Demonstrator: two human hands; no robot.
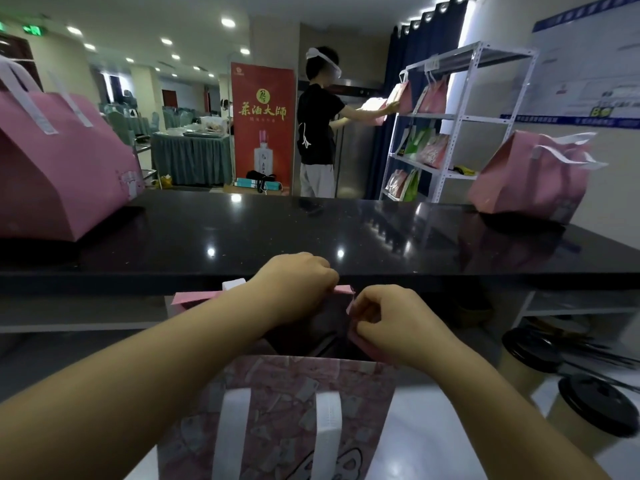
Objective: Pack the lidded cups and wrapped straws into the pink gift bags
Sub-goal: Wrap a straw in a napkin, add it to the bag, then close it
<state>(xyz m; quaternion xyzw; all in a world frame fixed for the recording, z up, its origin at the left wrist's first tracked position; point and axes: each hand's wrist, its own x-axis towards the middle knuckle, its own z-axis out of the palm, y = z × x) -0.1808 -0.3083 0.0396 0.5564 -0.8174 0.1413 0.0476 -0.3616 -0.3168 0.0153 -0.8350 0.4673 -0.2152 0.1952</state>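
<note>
**Bag mouth held by both hands: risks and clearance**

Head view.
- Bag (277, 403) stands on the low table (433, 427) near its front edge, with its white handles facing me.
- Left hand (294, 285) is curled and pinches the bag's far rim. Right hand (391, 320) is curled and pinches the right side fold.
- The inside of the bag is dark, so I cannot tell what it contains.
- Two lidded cups are toward the low table's right edge, apart from the bag: near cup (595, 407) and far cup (531, 355).
- Dark sticks (599, 353) lie behind the cups. They may be the straws, but they are too blurred to tell.

Risks (judgement):
- Both hands are occupied. If one lets go to fetch a cup, the paper mouth may fold inward.
- A cup pushed against a half-closed fold could tilt and strain its lid.
- Pulling the rims apart too hard could crease or tear the fold.

Room:
- The black table (277, 230) has its front edge just beyond the left hand, so clearance looks tight on the bag's far side.
- The reach from the bag to the cups runs rightward over bare white surface.
- Two more bags stand on the black table, the left bag (59, 174) and the right bag (530, 174), one toward each end.
</note>
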